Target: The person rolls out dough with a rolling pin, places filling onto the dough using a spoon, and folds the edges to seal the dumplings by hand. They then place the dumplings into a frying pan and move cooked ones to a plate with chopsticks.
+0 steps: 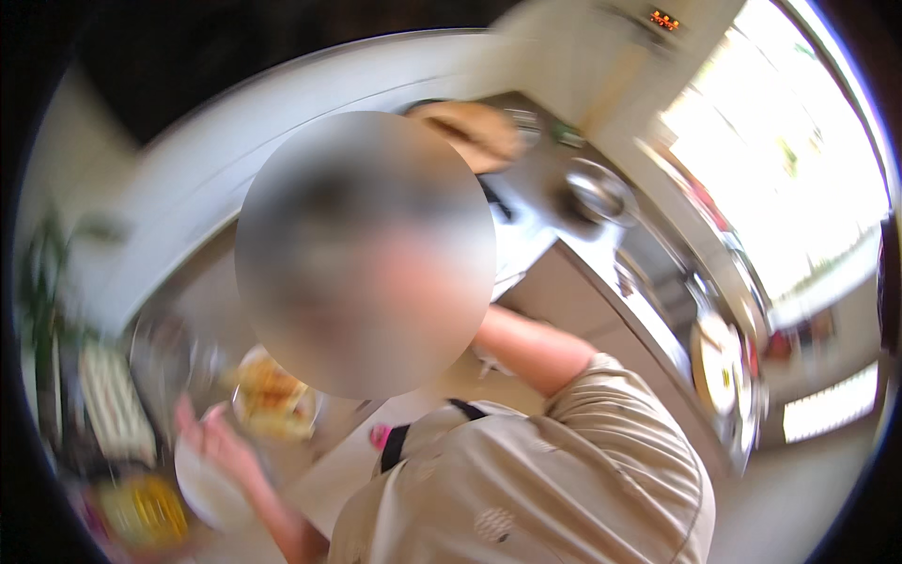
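Observation:
My left hand (227,445) is raised at the lower left over a white plate (204,493). Its fingers look spread, and I make out nothing in them, though motion blurs the view. Beside this hand is a dish (275,398) of yellow and orange-brown food. My right forearm (532,345) reaches up from a beige sleeve into a large blurred disc (366,254). That disc covers the right hand and whatever it touches.
A round wooden board (472,134) lies at the back, near a metal bowl (595,190). Kitchen counters run along the right, with a pan (715,363) there. A yellow package (144,511) sits at lower left, and a bright window (782,141) is at upper right.

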The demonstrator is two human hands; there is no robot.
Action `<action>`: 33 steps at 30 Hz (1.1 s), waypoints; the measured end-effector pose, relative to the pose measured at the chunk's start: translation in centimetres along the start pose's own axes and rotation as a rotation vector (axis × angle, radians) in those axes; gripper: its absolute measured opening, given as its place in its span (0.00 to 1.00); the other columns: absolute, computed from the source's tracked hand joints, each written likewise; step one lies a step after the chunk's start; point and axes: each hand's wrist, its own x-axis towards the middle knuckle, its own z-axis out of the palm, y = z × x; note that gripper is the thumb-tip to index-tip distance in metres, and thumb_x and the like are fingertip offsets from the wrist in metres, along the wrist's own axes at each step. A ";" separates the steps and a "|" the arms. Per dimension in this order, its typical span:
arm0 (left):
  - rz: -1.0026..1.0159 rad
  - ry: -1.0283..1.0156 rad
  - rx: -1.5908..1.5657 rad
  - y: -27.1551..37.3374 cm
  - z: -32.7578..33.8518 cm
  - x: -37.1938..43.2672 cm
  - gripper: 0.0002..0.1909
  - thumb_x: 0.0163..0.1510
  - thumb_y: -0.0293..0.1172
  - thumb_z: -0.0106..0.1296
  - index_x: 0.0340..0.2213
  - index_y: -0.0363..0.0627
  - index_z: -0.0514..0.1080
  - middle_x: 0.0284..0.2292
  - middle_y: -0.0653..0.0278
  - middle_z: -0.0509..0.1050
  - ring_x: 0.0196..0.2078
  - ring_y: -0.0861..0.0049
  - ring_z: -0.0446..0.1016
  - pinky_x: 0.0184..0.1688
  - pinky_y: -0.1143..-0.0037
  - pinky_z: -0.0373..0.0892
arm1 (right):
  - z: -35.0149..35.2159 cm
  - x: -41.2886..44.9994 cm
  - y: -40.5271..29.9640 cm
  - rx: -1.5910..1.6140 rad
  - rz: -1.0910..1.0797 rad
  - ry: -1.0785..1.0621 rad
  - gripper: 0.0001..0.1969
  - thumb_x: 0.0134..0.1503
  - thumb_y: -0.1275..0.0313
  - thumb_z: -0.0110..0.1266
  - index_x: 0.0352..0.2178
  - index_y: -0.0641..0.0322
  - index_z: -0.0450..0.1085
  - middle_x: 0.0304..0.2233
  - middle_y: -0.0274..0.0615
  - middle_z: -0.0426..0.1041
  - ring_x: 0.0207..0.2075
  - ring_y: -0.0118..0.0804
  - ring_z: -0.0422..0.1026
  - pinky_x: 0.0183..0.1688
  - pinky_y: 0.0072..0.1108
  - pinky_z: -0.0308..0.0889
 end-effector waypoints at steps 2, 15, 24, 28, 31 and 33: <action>0.187 0.126 0.113 4.7 -1.2 2.3 0.25 0.61 0.39 0.46 0.56 0.41 0.63 0.59 0.37 0.54 0.62 0.47 0.53 0.61 0.58 0.52 | -6.6 -4.5 0.0 -0.332 -0.143 0.046 0.11 0.62 0.63 0.48 0.32 0.59 0.70 0.28 0.41 0.73 0.31 0.40 0.71 0.36 0.30 0.67; 0.838 0.122 -0.491 43.4 10.4 -13.4 0.31 0.57 0.33 0.52 0.60 0.42 0.55 0.62 0.44 0.51 0.65 0.48 0.47 0.64 0.54 0.43 | -35.4 -50.9 -7.4 -0.924 -0.274 0.949 0.07 0.59 0.71 0.49 0.34 0.64 0.71 0.34 0.48 0.71 0.33 0.46 0.73 0.37 0.30 0.71; 0.985 -0.681 -0.835 72.7 12.3 -32.6 0.31 0.56 0.33 0.48 0.61 0.47 0.56 0.64 0.53 0.49 0.66 0.50 0.42 0.65 0.58 0.41 | -50.1 -75.9 -13.6 -1.237 0.007 1.415 0.10 0.59 0.68 0.52 0.33 0.64 0.75 0.33 0.49 0.72 0.32 0.45 0.73 0.35 0.27 0.70; 1.102 -0.780 -0.850 82.5 15.3 -38.8 0.29 0.56 0.34 0.49 0.59 0.47 0.60 0.63 0.52 0.52 0.66 0.50 0.43 0.64 0.59 0.41 | -56.4 -80.5 -14.7 -1.283 0.035 1.567 0.17 0.61 0.60 0.50 0.31 0.65 0.76 0.29 0.44 0.69 0.29 0.38 0.69 0.31 0.25 0.65; 1.139 -0.920 -0.949 89.1 17.8 -43.3 0.12 0.58 0.33 0.47 0.36 0.39 0.76 0.55 0.50 0.66 0.63 0.50 0.51 0.62 0.59 0.47 | -61.7 -82.6 -15.7 -1.429 0.081 1.541 0.13 0.60 0.63 0.51 0.30 0.63 0.75 0.31 0.45 0.68 0.28 0.40 0.71 0.30 0.26 0.67; 1.002 -1.182 -1.140 92.8 20.8 -46.8 0.12 0.58 0.31 0.47 0.26 0.37 0.76 0.46 0.52 0.73 0.56 0.53 0.63 0.58 0.62 0.57 | -65.3 -82.3 -16.2 -1.436 0.112 1.548 0.12 0.57 0.65 0.54 0.26 0.64 0.73 0.32 0.45 0.68 0.29 0.43 0.71 0.30 0.28 0.68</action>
